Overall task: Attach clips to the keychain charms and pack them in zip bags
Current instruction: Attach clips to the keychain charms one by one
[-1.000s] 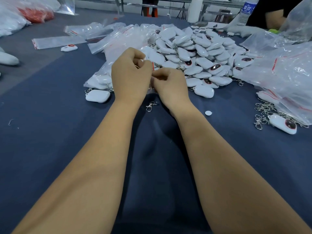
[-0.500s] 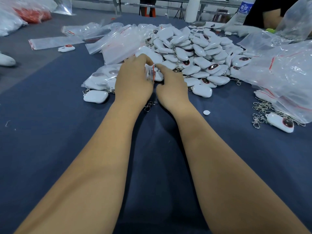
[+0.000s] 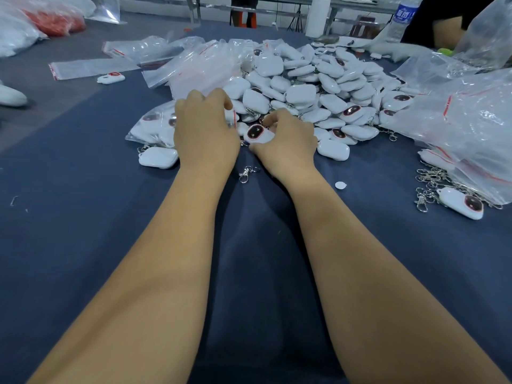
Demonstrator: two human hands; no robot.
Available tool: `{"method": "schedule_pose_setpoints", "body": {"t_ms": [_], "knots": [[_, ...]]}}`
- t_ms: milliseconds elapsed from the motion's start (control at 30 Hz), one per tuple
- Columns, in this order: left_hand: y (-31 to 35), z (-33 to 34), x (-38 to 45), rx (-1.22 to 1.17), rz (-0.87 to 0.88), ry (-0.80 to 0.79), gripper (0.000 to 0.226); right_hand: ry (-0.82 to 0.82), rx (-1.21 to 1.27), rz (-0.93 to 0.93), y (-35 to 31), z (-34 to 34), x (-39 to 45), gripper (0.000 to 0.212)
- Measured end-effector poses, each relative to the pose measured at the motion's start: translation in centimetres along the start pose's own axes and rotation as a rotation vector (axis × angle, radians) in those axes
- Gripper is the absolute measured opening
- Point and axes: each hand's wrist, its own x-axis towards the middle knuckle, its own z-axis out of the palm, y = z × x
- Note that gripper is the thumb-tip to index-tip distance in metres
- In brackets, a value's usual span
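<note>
A: What do we see at the middle of the frame?

B: We see the right hand (image 3: 286,141) with thumb and fingers curled round a white charm (image 3: 256,133), dark red-ringed face up, at the near edge of the big charm pile (image 3: 310,87) on the blue table (image 3: 83,217).

A: And the left hand (image 3: 206,128)?

B: It lies just beside the right one, knuckles up, fingers bent down onto a small zip bag (image 3: 234,119) with a red strip. We cannot tell whether it pinches the bag or only rests on it.

A: Is a clip in view?

B: Yes, a loose metal clip (image 3: 247,173) lies on the cloth between our wrists, just below the held charm and apart from it.

A: What lies around that?

B: Left of the left hand we see a filled bag of charms (image 3: 151,126), and a single white charm (image 3: 158,157) just below it. At the right edge of the frame, a heap of clips (image 3: 429,184) lies beside another face-up charm (image 3: 461,202), under large clear bags (image 3: 471,120). Empty zip bags (image 3: 91,67) lie at upper left. At upper right, another person's arm (image 3: 446,30) and a water bottle (image 3: 401,18) show.
</note>
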Motion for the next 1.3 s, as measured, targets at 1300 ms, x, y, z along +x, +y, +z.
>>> {"method": "schedule_pose_setpoints", "body": {"t_ms": [1300], "knots": [[2.3,1.2,0.2,-1.437,-0.548,-0.422,0.022,-0.249,0.959,0.163,-1.1,-1.4,-0.4,0.017]]}}
